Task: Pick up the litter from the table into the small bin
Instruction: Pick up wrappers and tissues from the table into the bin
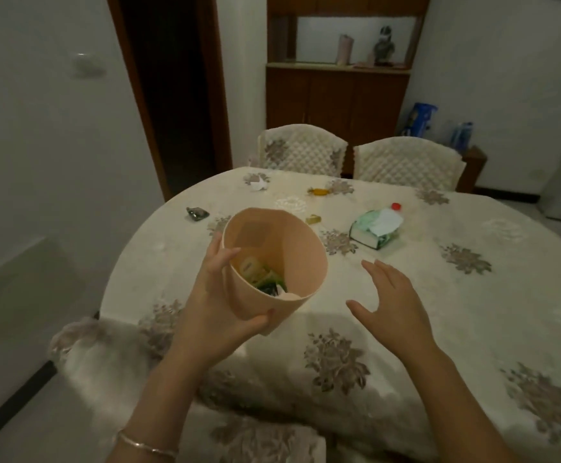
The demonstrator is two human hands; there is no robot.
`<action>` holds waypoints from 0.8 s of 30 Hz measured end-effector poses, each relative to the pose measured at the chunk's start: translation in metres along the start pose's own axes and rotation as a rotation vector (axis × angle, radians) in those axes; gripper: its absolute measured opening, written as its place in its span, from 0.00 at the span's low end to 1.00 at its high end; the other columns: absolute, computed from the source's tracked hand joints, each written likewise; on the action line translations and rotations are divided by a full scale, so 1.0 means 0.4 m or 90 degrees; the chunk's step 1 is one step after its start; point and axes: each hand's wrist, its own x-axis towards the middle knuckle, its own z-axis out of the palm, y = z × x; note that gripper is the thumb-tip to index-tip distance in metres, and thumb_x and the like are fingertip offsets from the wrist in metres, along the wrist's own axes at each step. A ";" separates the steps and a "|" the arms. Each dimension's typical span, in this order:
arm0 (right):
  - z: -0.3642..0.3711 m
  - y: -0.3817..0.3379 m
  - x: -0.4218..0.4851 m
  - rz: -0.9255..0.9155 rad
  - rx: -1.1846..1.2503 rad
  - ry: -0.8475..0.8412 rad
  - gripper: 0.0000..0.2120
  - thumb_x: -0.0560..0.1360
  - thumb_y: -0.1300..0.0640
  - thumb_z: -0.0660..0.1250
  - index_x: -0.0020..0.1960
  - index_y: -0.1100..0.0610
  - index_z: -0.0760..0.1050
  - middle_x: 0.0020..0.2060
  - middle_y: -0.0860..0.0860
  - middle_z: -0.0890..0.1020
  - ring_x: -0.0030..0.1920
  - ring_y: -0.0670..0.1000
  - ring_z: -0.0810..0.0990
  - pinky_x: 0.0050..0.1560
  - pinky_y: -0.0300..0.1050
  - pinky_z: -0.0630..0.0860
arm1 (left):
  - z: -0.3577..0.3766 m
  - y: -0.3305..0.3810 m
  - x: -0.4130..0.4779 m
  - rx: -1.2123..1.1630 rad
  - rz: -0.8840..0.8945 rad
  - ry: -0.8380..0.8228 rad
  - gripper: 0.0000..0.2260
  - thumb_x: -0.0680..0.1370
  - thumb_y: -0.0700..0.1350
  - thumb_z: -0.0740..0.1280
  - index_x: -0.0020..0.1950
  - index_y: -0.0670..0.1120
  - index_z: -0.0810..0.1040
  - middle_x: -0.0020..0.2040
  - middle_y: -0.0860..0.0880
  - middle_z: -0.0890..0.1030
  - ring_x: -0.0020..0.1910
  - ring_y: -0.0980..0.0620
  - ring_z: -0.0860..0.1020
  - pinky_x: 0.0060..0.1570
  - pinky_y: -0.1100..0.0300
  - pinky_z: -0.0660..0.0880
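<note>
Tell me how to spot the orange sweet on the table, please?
Start at the big table with the flowered cloth and look to its far side, near the two chairs. Right of the white crumpled paper lies the orange sweet, the only piece with twisted ends and an amber glow.
</note>
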 end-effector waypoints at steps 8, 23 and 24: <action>0.133 0.186 0.158 0.171 -0.044 -0.081 0.33 0.71 0.49 0.68 0.70 0.52 0.56 0.73 0.56 0.59 0.72 0.58 0.56 0.70 0.55 0.58 | 0.142 -0.143 0.143 -0.057 -0.034 -0.132 0.41 0.59 0.56 0.76 0.63 0.69 0.56 0.75 0.45 0.54 0.72 0.46 0.59 0.61 0.39 0.70; 0.319 0.296 0.183 0.247 0.047 -0.004 0.09 0.71 0.71 0.61 0.47 0.67 0.78 0.43 0.67 0.82 0.44 0.65 0.80 0.46 0.54 0.75 | 0.146 -0.184 0.182 -0.096 -0.040 -0.162 0.33 0.57 0.64 0.74 0.55 0.77 0.59 0.64 0.81 0.53 0.66 0.74 0.58 0.58 0.76 0.64; 0.299 0.270 0.191 0.251 0.081 0.017 0.08 0.72 0.70 0.61 0.47 0.66 0.78 0.43 0.66 0.82 0.44 0.63 0.80 0.45 0.51 0.74 | 0.143 -0.194 0.178 -0.100 -0.034 -0.160 0.34 0.58 0.64 0.74 0.57 0.75 0.59 0.66 0.78 0.53 0.67 0.71 0.58 0.59 0.75 0.64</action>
